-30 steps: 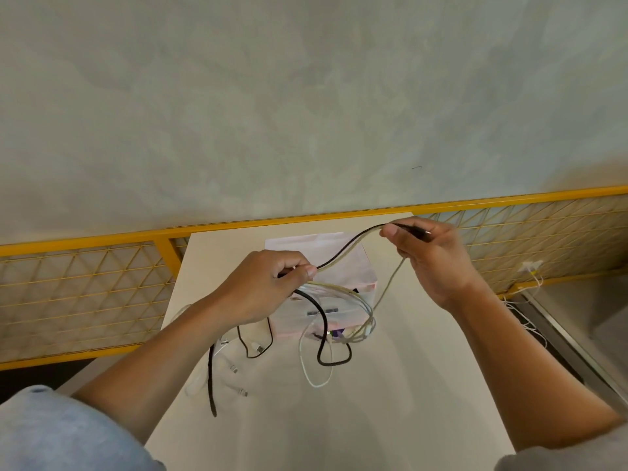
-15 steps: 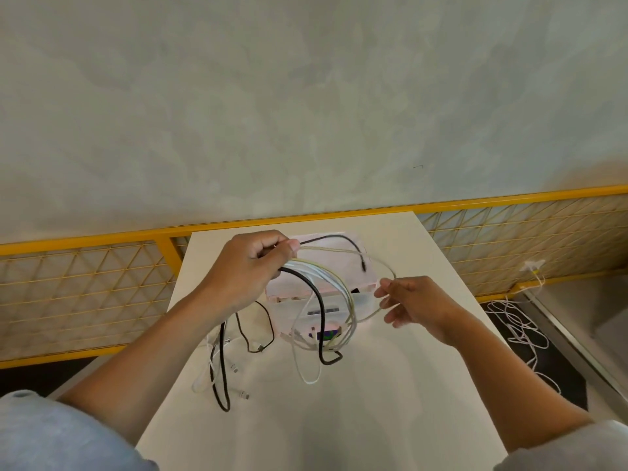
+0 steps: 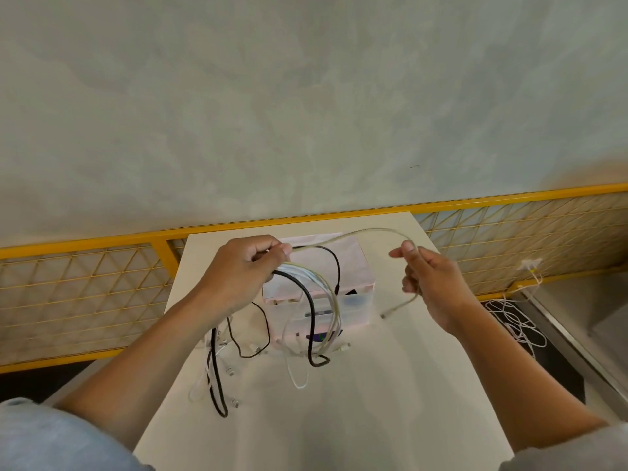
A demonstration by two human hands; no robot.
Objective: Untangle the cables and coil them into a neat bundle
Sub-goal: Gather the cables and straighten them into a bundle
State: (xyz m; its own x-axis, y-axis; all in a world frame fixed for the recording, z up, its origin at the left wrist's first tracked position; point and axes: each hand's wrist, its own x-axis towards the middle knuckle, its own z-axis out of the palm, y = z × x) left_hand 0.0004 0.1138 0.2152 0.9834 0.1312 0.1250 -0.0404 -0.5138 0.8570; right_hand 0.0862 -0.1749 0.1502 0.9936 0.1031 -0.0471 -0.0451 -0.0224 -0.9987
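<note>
My left hand (image 3: 246, 270) grips a bundle of cable loops (image 3: 317, 311), white, grey and black, that hang down over the white table (image 3: 390, 385). A thin grey cable (image 3: 360, 232) arches from that hand across to my right hand (image 3: 431, 280), which pinches it near its end; the cable's plug (image 3: 385, 314) dangles below the right hand. A black cable (image 3: 217, 379) and loose white cable ends (image 3: 231, 368) trail from the bundle onto the table at the left.
A pink and clear plastic box (image 3: 343, 287) stands on the table behind the hanging loops. A yellow mesh railing (image 3: 85, 283) runs along the table's far and side edges. More white cables (image 3: 513, 317) lie on the dark floor at the right.
My right hand has risen and moved right, taking hold of the grey cable and drawing it out into an arch. The black cable's end now hangs from the left hand's bundle.
</note>
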